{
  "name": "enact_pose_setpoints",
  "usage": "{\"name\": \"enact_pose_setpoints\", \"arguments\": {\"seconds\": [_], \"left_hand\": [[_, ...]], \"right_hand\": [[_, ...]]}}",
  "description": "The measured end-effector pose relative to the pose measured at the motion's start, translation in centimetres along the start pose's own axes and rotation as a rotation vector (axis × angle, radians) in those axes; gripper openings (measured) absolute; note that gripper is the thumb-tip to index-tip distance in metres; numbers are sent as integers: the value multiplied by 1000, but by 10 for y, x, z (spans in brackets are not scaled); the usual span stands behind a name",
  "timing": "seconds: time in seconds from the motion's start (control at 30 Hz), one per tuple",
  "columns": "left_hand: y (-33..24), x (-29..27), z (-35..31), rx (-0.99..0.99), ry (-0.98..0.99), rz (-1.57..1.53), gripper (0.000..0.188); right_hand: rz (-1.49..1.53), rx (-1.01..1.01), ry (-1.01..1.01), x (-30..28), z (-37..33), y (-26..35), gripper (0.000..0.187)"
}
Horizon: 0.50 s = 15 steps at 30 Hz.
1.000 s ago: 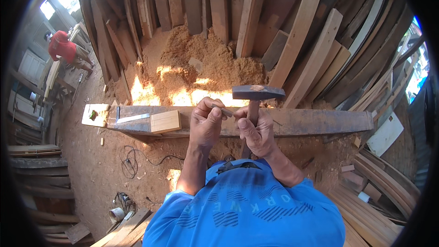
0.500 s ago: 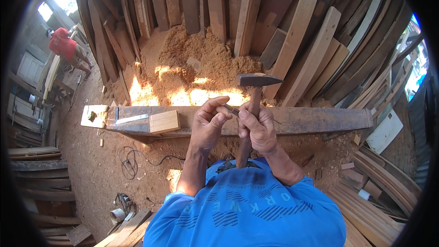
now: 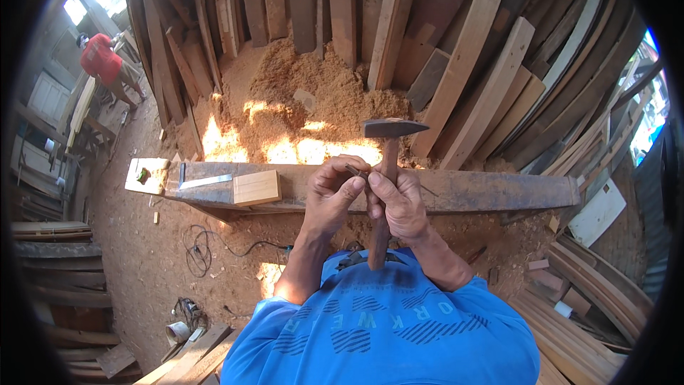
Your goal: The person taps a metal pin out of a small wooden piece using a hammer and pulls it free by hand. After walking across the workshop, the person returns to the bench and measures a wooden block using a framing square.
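Note:
A hammer (image 3: 389,157) with a dark metal head and a brown wooden handle stands upright in my right hand (image 3: 401,203), its head pointing away from me. My right thumb presses near the handle. Close beside it, my left hand (image 3: 330,191) pinches a small, thin dark piece (image 3: 356,170) between thumb and fingers, and its tip meets my right fingertips. Whether it is a nail or a small bit is too small to tell. Both hands are above the near edge of a long wooden beam (image 3: 484,189).
On the beam's left part lie a light wood block (image 3: 257,187) and a try square (image 3: 206,182). Sawdust (image 3: 299,93) is heaped behind it, below leaning planks (image 3: 463,64). A cable (image 3: 203,249) runs over the ground. A person in red (image 3: 101,57) stands far left.
My left fingers have closed in on the small dark piece, and the hands have come closer together. The hammer has shifted slightly left and down.

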<state>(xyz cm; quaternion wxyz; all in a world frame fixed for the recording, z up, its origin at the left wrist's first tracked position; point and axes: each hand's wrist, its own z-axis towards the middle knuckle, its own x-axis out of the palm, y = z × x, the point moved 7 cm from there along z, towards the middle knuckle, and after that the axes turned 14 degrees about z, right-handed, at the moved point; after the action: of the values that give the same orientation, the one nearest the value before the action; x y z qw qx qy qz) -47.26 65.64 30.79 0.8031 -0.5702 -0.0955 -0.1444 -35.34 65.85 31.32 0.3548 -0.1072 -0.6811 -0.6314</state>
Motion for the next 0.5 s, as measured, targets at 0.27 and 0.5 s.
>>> {"name": "enact_pose_setpoints", "arguments": {"seconds": [0.27,0.5], "left_hand": [[13,-18,1,-40,-152,-297,21],[14,-31,6,-105,-243,-464,24]], "right_hand": [[-182,-86,-9,2,-4,7,27],[-620,-466,71,14,-18,27,23]]}}
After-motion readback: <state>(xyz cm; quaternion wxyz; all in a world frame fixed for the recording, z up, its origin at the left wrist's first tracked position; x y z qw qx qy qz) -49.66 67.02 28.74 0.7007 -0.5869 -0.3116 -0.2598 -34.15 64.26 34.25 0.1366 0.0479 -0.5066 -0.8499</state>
